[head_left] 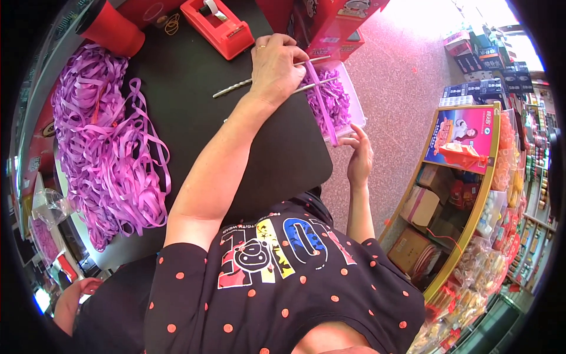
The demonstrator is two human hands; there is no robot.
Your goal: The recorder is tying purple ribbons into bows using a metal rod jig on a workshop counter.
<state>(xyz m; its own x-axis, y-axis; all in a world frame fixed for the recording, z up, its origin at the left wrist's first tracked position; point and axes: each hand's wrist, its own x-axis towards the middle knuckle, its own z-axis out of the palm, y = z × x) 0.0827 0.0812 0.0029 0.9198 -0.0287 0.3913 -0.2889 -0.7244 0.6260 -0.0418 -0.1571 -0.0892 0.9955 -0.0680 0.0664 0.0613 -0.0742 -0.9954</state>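
My left hand (277, 71) is closed at the table's right edge, with one end of a flat purple ribbon (321, 103) at its fingertips. Two thin metal rods (233, 88), one visibly twisted, pass at or beneath this hand and stick out past the edge; whether the hand also grips them I cannot tell. The ribbon runs straight down toward my right hand (359, 156), whose fingertips meet its lower end. Under the ribbon is a pale plastic box (358, 109) holding short purple ribbon pieces (330, 106).
A large heap of purple ribbon (106, 153) covers the left of the black table (271, 159). A red tape dispenser (221, 29) and a red cup-like container (112, 26) stand at the back. Red cartons (330, 23) adjoin the far edge. A cabinet (436, 200) stands right. Another person's hand (85, 287) shows lower left.
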